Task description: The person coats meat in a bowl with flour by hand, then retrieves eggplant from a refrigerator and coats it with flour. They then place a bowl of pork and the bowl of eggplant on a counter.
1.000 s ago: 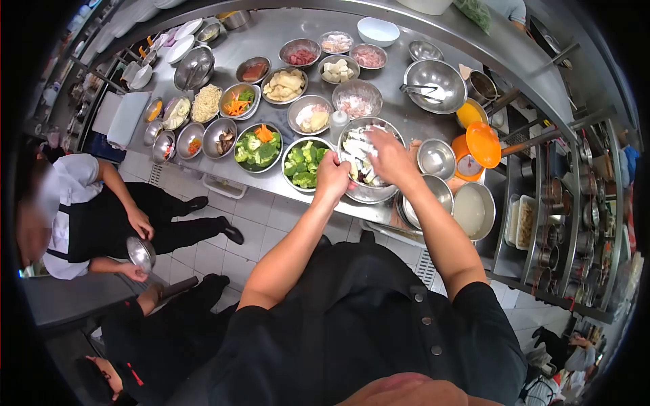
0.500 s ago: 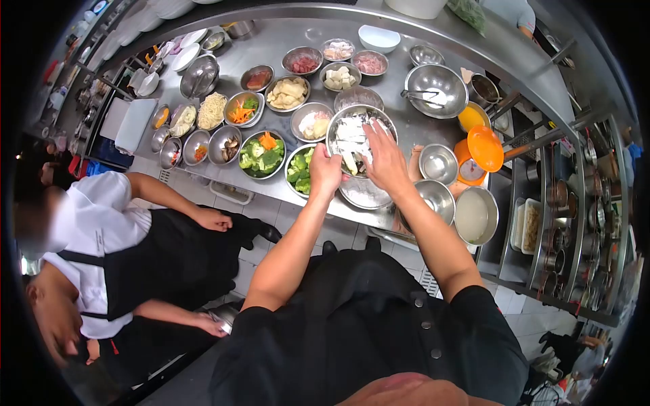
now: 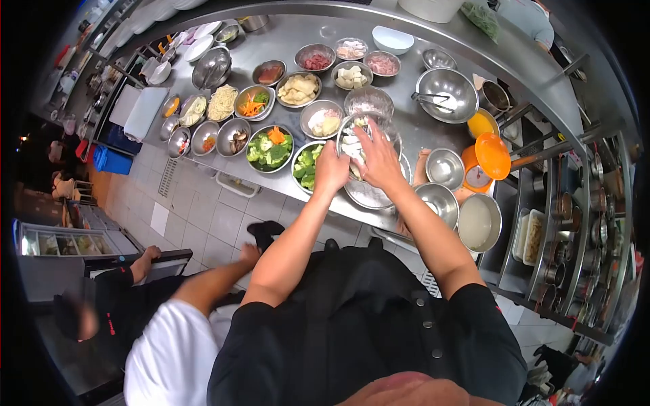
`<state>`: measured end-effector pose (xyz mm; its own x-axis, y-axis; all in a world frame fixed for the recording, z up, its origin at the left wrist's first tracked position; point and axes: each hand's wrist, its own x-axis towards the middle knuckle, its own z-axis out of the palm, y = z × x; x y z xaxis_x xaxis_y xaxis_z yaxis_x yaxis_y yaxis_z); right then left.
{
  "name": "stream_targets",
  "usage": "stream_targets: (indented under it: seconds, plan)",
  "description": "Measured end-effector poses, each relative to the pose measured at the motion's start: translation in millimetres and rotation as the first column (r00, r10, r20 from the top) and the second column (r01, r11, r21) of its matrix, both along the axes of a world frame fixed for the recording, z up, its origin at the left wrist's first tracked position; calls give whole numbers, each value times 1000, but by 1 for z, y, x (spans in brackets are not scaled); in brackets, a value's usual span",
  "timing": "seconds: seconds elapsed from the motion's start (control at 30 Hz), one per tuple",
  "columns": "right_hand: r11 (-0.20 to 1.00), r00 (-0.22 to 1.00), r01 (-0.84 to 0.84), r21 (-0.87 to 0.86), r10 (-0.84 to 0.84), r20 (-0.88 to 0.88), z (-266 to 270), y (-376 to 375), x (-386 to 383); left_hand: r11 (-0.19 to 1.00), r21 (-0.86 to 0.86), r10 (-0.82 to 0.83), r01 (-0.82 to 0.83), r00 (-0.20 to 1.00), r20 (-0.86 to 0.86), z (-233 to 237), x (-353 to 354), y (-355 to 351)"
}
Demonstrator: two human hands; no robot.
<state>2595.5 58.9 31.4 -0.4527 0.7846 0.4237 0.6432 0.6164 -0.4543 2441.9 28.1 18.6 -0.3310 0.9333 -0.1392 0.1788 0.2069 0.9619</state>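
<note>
A steel bowl of pale floured pieces (image 3: 353,139) is tipped up on edge over a larger steel bowl (image 3: 365,194) on the counter. My left hand (image 3: 330,169) grips the tilted bowl's near left rim. My right hand (image 3: 378,161) is spread over its contents, fingers pressing the pieces. A bowl of broccoli (image 3: 307,164) sits just left of my left hand.
Many steel bowls of cut vegetables, noodles, tofu and meat cover the steel counter (image 3: 284,20). Empty steel bowls (image 3: 445,167) and an orange scale (image 3: 482,160) stand at the right, with a pot rack (image 3: 575,223) beyond. Two people (image 3: 169,325) bend low at the lower left.
The bowl of floured pieces has been lifted off the lower bowl and tilted steeply. My right hand stays inside it. The people on the left have moved down and crouched.
</note>
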Motion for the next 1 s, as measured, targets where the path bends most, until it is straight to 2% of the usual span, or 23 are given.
stream_targets:
  seconds: [0.03,0.07,0.1,0.13,0.2,0.23,0.27,0.33,0.37,0.4,0.47,0.5,0.53,0.57,0.6,0.63,0.7,0.73,0.8,0.83,0.87,0.93,1.0]
  plan:
    - [998,999,20,-59,-21,-27,2,5,-2,998,-67,-11,9,1000,-29,3,-3,1]
    - [993,998,33,-117,-39,-50,6,11,-2,998,-57,-2,3,1000,9,2,-6,1]
    - [998,997,70,7,-69,-37,7,10,1,998,-49,48,-43,992,117,1,-8,1]
    - [998,998,56,10,-56,-37,7,16,-1,994,-51,101,-92,970,222,1,-10,-1]
    - [1000,997,-16,-15,17,70,1,11,-2,995,-7,102,-102,995,23,-1,-13,-5]
    - [983,996,26,-182,-9,89,-8,14,-4,997,-50,64,-63,998,21,7,-16,-5]
    - [985,996,20,-169,-5,89,-9,16,-2,997,-36,70,-69,997,21,1,-19,-2]
    - [997,991,6,-79,-17,-131,-14,14,0,987,-35,163,-159,960,229,-21,-29,-2]
    - [998,971,22,-50,-33,-237,12,2,1,981,-52,190,-186,978,86,-3,-29,-11]
    - [998,971,21,-59,-34,-238,8,-5,5,980,-61,192,-187,978,83,-4,-32,-14]
    - [992,915,128,22,-109,-387,3,-4,21,973,-64,220,-220,975,3,-3,-43,-16]
    - [980,902,144,-136,-186,-388,-19,2,28,973,-54,230,-226,970,79,-10,-54,-17]
    - [982,902,139,-129,-179,-392,-43,8,34,972,-47,234,-231,969,78,-7,-59,-19]
    - [919,969,104,-382,-180,-169,-69,15,39,969,-37,243,-244,970,-20,-4,-62,-22]
    - [782,992,123,-611,-113,56,-91,16,40,966,-34,250,-255,961,-117,-3,-66,-25]
    - [815,989,67,-576,22,145,-110,10,38,970,-93,227,-226,974,-5,-6,-73,-26]
    - [860,921,-44,-509,232,312,-122,-1,31,965,-92,253,-246,965,68,-7,-79,-33]
    - [861,923,-41,-507,228,312,-126,6,31,961,-89,271,-260,953,139,-7,-79,-33]
    - [801,920,41,-598,203,334,-137,17,30,962,-88,269,-258,951,155,-6,-77,-40]
    - [776,960,88,-625,102,262,-116,18,32,962,-106,266,-250,946,183,-7,-78,-42]
    - [805,965,117,-582,47,258,-109,23,37,962,-119,267,-246,940,212,-8,-80,-42]
    - [840,989,134,-525,-77,129,-88,31,51,966,-121,254,-229,929,270,-9,-76,-43]
    - [840,988,155,-520,-138,73,-29,26,52,975,-131,211,-180,934,289,-8,-66,-41]
